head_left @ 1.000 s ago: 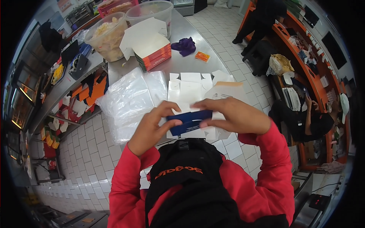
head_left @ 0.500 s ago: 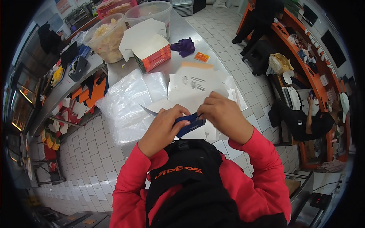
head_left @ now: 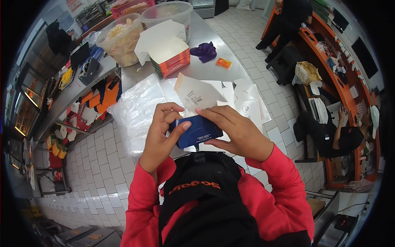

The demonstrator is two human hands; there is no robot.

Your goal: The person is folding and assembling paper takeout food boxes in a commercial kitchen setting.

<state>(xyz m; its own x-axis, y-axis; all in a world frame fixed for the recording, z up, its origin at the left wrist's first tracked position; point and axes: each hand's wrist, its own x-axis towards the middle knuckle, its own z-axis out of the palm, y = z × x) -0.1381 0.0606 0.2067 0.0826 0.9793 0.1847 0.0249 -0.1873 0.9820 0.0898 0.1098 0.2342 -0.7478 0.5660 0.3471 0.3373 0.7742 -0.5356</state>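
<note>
Holding one blue carton (head_left: pixel 197 131) at frame centre, pinched at either end by left hand (head_left: pixel 161 138) and right hand (head_left: pixel 245 133); could perhaps crease or spring open if squeezed unevenly. Counting two clear tubs (head_left: pixel 125 59) upper left, one purple bundle (head_left: pixel 203 52) and one orange packet (head_left: pixel 224 63) upper centre.

Carton (head_left: pixel 200 132)'s btwn your L hand (head_left: pixel 161 131) & R hand (head_left: pixel 240 131), at table (head_left: pixel 220 31)'s near end. Bag stack (head_left: pixel 133 117)'s on your L; carton blanks (head_left: pixel 254 95) behind/R of carton. Farther back: carton pile (head_left: pixel 172 64), w/ food tub (head_left: pixel 119 45) to its L, 2nd tub (head_left: pixel 185 24) behind, glove or cloth (head_left: pixel 204 52) R, then packet (head_left: pixel 224 63).
</note>
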